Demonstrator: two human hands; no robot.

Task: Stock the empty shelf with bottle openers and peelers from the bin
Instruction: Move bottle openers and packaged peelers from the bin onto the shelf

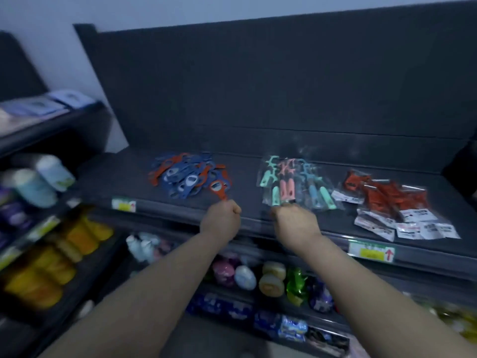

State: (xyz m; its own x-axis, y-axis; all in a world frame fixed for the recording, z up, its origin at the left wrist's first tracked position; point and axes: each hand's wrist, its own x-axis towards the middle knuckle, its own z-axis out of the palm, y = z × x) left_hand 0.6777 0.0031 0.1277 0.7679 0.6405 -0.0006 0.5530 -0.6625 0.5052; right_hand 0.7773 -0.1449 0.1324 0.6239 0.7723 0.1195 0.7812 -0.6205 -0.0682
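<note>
At the shelf's near edge: both hands reach in side by side, the left hand (222, 218) in front of the opener pile, the right hand (294, 219) in front of the peelers.
Shelf (116, 177): dark and flat, carrying three separate heaps left to right, probably so that each kind keeps its own stretch.
Bottle openers (185, 177): a loose blue and red pile, left of centre, overlapping one another.
Red bottle opener (218, 188): at the pile's near right corner, head toward the pile, handle pointing near and running into the left hand.
Left grip: fingers curled into a fist round that handle; holding it by the tail lets the head be laid in against the pile.
Peeler packets (291, 182): clear bags with teal, pink and blue handles, fanned out in the middle, handles toward the near edge.
Right grip: fingers curled under at the near ends of the packets; blur hides whether they pinch a bag or only touch it, so I cannot tell.
Red packets (387, 197): a third heap at the right, white labels spilling toward the near edge.
Price tags (371, 251): on the front rail, below the goods.
Bin: not in view.
Progress: judging by the piles, stocking is well along and this looks like placing or straightening.
Risk: loose openers could slide off the near edge if nudged.
</note>
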